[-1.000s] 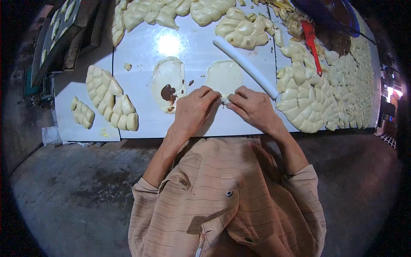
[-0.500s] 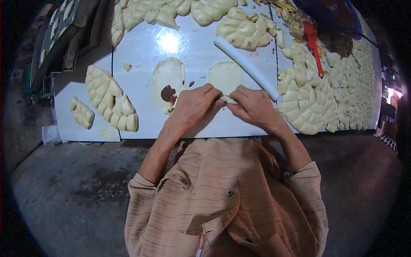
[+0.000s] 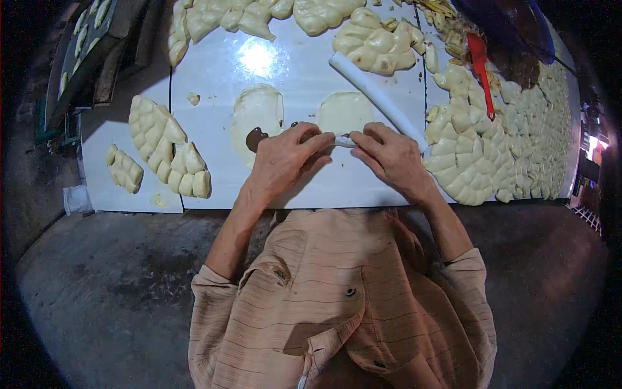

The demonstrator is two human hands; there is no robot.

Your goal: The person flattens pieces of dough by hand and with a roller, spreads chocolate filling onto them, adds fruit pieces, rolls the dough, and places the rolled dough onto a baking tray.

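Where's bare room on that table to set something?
Bare patches: between the curved dough cluster and the brown-smeared dough sheet, and from that sheet to the far dough, left of the white rod. The right end is crowded with dough pieces.

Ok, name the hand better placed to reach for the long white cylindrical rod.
Right hand, most likely: the rod lies close beside it, while the left hand is farther. Both hold the near edge of the thin cream-coloured dough sheet.
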